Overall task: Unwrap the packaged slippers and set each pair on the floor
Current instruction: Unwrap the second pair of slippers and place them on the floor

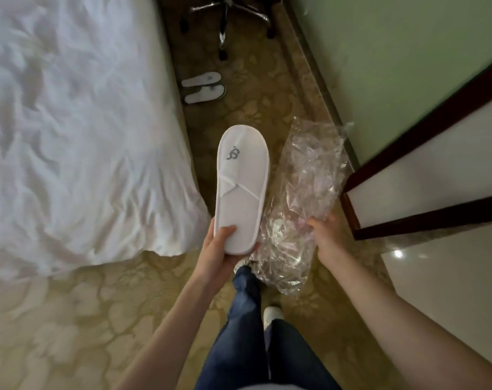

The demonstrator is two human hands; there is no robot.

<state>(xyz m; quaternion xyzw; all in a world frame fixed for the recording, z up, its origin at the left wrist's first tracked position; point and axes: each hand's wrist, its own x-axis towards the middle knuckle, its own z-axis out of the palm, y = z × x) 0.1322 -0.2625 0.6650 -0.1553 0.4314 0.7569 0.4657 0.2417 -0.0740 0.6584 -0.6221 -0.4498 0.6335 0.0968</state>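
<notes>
Patterned gold carpet [70, 319] is spreading out under us, and we are looking straight down at our own dark blue trouser legs [247, 347] with one white-shod foot [273, 315] showing beside them. We are holding both arms out ahead. Our left hand [219, 249] is cupping the heel end of the white slippers [240, 187], thumb lying on top and fingers [254, 247] curled underneath, so the grip is closed on them. They are looking like a flat stacked pair, though we are seeing only the top one clearly; its toe is pointing away from us, with a grey embroidered logo [233, 153] near the toe. The slippers are hanging in the air above the carpet, not on the floor.

Just beside them, our right hand [326, 237] is pinching the crumpled clear plastic wrapper [304, 201], fingers closed around its near part. The wrapper is standing free of the slippers, and we are seeing nothing inside it.

On our left, the white bed [70, 136] with its rumpled duvet is filling that whole side. On our right, a pale green wall [379, 66] and dark wooden framing [424, 130] are running along.

Farther on, another pair of white slippers [203, 87] is lying side by side on the carpet close to the bed's edge. Beyond them, the chrome star base of a chair [228, 18] is standing at the far end.
</notes>
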